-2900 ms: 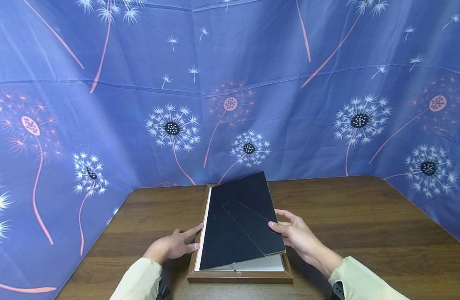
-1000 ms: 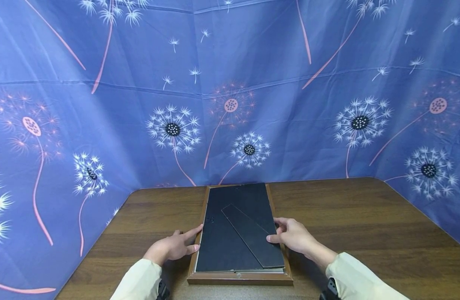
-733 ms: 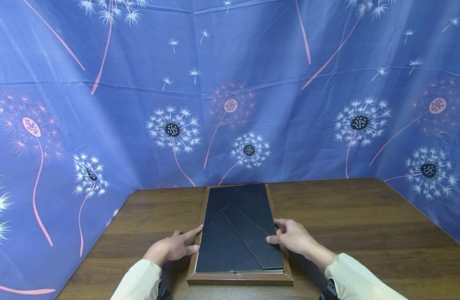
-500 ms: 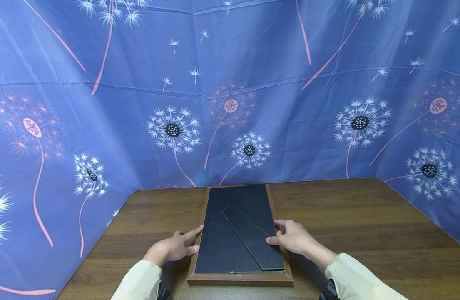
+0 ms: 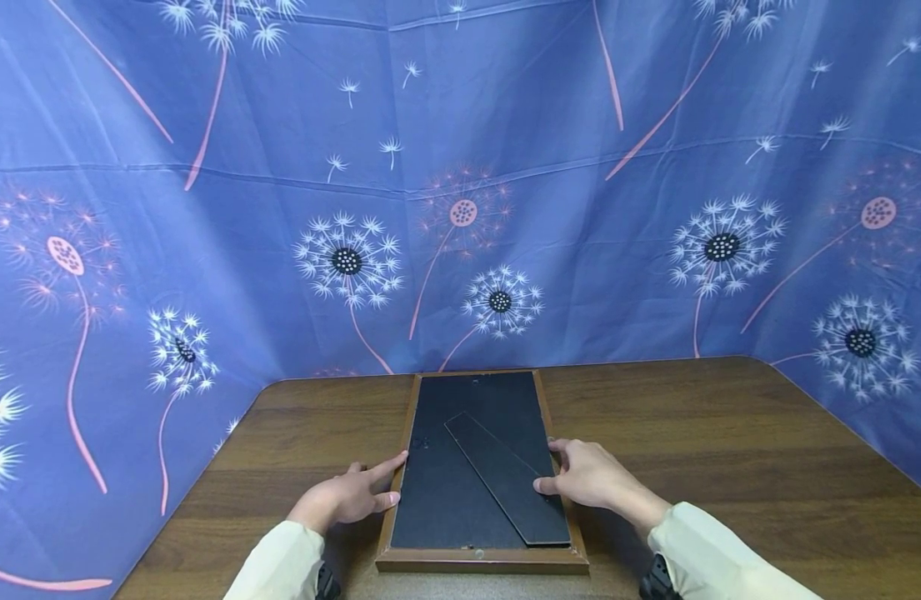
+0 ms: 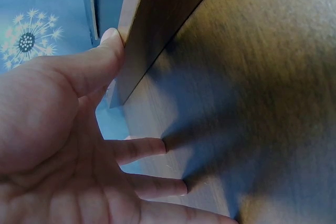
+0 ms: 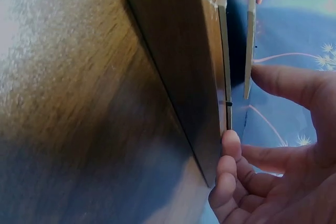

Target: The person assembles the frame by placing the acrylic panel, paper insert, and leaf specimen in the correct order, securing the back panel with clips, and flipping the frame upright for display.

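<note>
A brown picture frame [image 5: 483, 560] lies back side up on the table. Its black backing board [image 5: 445, 492] sits level inside the rim. Diagonally across the board runs a black easel leg [image 5: 498, 475]; in the right wrist view the leg [image 7: 250, 35] stands slightly off the board. My right hand [image 5: 591, 475] is at the right side, thumb on the leg and curled fingers at the board and rim edge. My left hand [image 5: 342, 492] steadies the left side, thumb and index finger touching the rim, other fingers [image 6: 147, 148] extended down to the tabletop.
The wooden table [image 5: 730, 467] spreads to both sides of the frame. Behind it and at both sides hangs a blue cloth [image 5: 580, 250] with dandelion prints. The frame's far end lies close to that cloth.
The backing board, earlier tilted with its right side raised out of the frame, has come down level inside the rim. My right hand lowered with it; the left stayed in place.
</note>
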Motion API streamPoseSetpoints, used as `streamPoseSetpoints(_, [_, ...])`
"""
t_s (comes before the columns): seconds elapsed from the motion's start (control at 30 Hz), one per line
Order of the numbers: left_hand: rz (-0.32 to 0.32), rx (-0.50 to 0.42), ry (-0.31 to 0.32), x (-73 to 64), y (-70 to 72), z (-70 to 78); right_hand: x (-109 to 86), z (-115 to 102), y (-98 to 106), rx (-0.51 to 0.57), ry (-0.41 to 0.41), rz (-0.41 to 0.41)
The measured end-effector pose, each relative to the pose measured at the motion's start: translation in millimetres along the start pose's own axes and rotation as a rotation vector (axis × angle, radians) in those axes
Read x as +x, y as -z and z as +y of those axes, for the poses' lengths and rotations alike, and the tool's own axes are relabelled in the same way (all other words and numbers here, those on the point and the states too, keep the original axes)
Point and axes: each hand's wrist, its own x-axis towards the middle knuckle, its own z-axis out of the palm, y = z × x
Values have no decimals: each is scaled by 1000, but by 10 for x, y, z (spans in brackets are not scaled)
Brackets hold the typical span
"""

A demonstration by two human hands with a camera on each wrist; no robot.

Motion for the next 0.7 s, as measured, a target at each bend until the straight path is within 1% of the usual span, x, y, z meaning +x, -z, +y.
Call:
streamPoseSetpoints(0.1, [-1, -9, 6, -4, -3, -2, 14, 12, 2, -5, 35, -8])
streamPoseSetpoints(0.23, [-6, -20, 10, -10, -6, -4, 39, 29, -13, 27, 59, -36])
streamPoseSetpoints(0.4, [-8, -12, 5, -16, -4, 6, 62, 38, -50, 86, 24, -53])
streamPoseSetpoints(0.53, [-6, -13, 8, -17, -2, 12, 79, 44, -56, 169, -11, -59])
streamPoseSetpoints(0.6, [-1, -15, 9, -21, 0, 11, 88, 52, -55, 203, -10, -58])
streamPoseSetpoints(0.7, [4, -11, 8, -25, 2, 3, 101, 65, -66, 233, 47, -81])
